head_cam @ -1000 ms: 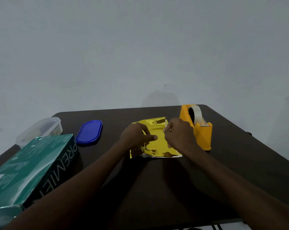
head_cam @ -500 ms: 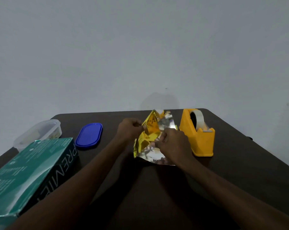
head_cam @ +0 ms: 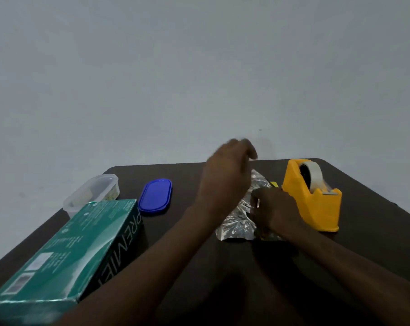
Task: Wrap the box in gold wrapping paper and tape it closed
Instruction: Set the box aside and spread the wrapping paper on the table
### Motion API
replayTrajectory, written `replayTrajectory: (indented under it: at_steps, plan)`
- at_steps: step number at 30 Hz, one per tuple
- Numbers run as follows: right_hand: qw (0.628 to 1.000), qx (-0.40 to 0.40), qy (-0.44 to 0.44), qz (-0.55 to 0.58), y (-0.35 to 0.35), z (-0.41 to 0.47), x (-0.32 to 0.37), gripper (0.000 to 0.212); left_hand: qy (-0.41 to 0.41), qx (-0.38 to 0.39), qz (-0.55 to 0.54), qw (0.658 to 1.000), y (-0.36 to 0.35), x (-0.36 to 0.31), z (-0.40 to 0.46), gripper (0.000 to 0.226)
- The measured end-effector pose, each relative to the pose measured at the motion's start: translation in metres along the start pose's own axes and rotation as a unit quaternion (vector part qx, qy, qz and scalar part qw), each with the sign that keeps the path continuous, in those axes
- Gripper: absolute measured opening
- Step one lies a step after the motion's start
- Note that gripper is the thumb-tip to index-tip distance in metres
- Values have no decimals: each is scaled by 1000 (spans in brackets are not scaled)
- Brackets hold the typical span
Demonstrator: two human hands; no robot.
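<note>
The head view looks down on a dark brown table [head_cam: 222, 278] that stands against a pale grey wall [head_cam: 199, 67]. Near the middle of the table, a little toward 1 o'clock, lies the crumpled wrapping paper [head_cam: 240, 222], with its silver inner side up; a small bit of its gold side shows at its far edge. The box to be wrapped cannot be made out; it may be hidden under the paper and the hands. The right hand [head_cam: 273, 214] rests low on the right part of the paper, with fingers curled at the sheet's edge, and seems to hold it; the grip itself is dim and partly hidden. The left hand [head_cam: 225, 182] is raised above the left part of the paper and is blurred; its fingers hang loosely bent and hold nothing. Just beside the paper, at 3 o'clock of it, stands a yellow plastic tape dispenser [head_cam: 313, 200] with a roll of clear tape [head_cam: 313, 174]. At 9 o'clock of the paper lies a blue oval plastic lid [head_cam: 155, 196], and further at 9 o'clock a clear plastic container [head_cam: 92, 195]. At 7 o'clock, near the table's edge, lies a long green cardboard carton [head_cam: 62, 252] with white letters on its side.
</note>
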State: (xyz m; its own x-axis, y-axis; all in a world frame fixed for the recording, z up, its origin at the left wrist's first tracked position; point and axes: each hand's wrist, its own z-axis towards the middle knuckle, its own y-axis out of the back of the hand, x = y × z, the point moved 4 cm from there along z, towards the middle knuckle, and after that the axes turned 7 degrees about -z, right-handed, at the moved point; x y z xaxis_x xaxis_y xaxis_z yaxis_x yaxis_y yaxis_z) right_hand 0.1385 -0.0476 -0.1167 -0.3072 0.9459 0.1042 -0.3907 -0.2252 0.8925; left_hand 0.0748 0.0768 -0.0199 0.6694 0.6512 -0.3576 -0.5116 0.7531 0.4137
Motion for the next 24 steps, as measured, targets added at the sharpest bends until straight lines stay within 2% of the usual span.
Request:
replayTrajectory:
  at_steps: [1, 3, 5, 7, 11, 14, 17, 19, 22, 24]
  plan:
    - [1000, -12, 13, -23, 5, 0, 2, 12, 6, 98, 68, 993, -15, 5, -2, 20]
    - [995, -18, 43, -93, 13, 2, 5, 9, 38, 257, 235, 937, -37, 31, -14, 27]
    - [985, -3, 61, -164, 21, 6, 4, 27, 51, 326, 343, 879, -44, 58, -27, 41]
    - [970, 11, 95, -225, 30, 12, 5, 34, 59, 333, 384, 859, -42, 77, -32, 58]
    - [931, 28, 162, -326, 59, 31, 10, 26, 103, 350, 407, 837, -34, 102, -41, 87]
    - [907, -45, 206, -364, 82, 49, 16, 32, 161, 376, 369, 834, -25, 115, -46, 101]
    - [911, 4, 169, -375, 81, 73, 12, 14, 191, 397, 340, 831, -18, 118, -46, 119]
    - [926, 23, 155, -343, 81, 88, 17, 11, 202, 399, 320, 835, -15, 118, -48, 131]
    - [945, 54, 139, -290, 75, 111, 31, 29, 232, 432, 281, 825, -15, 121, -54, 137]
    - [935, 71, 149, -314, 64, 121, 42, 36, 242, 458, 274, 811, -15, 122, -58, 134]
